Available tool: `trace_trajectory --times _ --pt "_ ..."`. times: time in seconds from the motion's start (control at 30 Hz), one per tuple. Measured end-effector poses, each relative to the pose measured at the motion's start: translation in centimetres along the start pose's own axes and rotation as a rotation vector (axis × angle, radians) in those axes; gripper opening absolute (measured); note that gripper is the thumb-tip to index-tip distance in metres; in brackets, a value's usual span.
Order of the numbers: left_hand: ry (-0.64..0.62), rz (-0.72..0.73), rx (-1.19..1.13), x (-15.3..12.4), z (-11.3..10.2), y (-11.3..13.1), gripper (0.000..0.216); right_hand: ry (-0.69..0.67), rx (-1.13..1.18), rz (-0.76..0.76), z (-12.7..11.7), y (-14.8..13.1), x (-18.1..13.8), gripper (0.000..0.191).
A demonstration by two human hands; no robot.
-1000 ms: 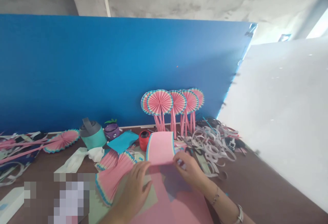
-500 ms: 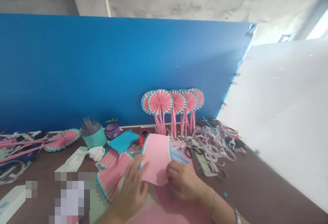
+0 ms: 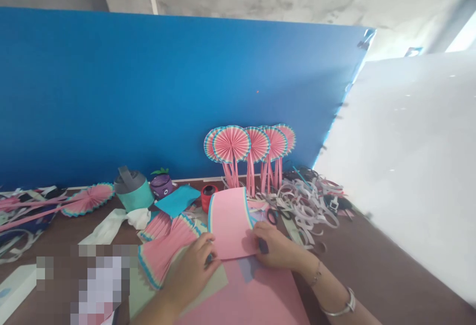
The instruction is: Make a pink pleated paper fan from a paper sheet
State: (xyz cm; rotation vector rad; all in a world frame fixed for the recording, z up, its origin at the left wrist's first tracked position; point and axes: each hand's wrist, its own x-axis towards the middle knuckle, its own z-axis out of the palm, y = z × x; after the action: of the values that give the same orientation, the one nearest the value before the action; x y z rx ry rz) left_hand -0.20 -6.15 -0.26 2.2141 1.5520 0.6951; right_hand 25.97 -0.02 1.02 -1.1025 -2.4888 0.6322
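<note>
A pink paper sheet point(image 3: 229, 226) with blue and cream strips along its side edges is held up slightly curved over the table. My left hand point(image 3: 197, 263) pinches its lower left corner between thumb and fingers. At the lower right edge, my right hand point(image 3: 273, 245) grips the same sheet, its fingertips partly behind the paper. Beneath both hands lies a larger pink sheet point(image 3: 256, 300), overlapping pale green paper point(image 3: 213, 285). Pleated pink paper point(image 3: 163, 253) with a blue and cream border rests just left of my left hand.
Several round pink paper fans point(image 3: 231, 144) lean upright against the blue partition point(image 3: 130, 92). Scissors point(image 3: 272, 216) and tangled pale strips point(image 3: 308, 211) lie to the right. A red tape roll point(image 3: 208, 197), blue paper point(image 3: 178, 200), a purple pot point(image 3: 161, 186) and a teal container point(image 3: 134, 193) stand behind.
The sheet's lower edge has lifted and straightened. My left hand has gone from spread fingers on its edge to a pinch, and my right hand has shifted slightly right.
</note>
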Motion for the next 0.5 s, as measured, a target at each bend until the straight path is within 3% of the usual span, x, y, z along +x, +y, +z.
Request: trace_trajectory --times 0.33,0.5 --pt "-0.003 -0.035 -0.003 0.2 0.0 -0.4 0.018 -0.077 0.167 0.106 -0.7 1.0 0.0 0.011" --pt "0.039 -0.058 0.059 0.3 0.2 -0.3 0.018 -0.025 0.165 0.131 -0.4 1.3 0.2 0.02"
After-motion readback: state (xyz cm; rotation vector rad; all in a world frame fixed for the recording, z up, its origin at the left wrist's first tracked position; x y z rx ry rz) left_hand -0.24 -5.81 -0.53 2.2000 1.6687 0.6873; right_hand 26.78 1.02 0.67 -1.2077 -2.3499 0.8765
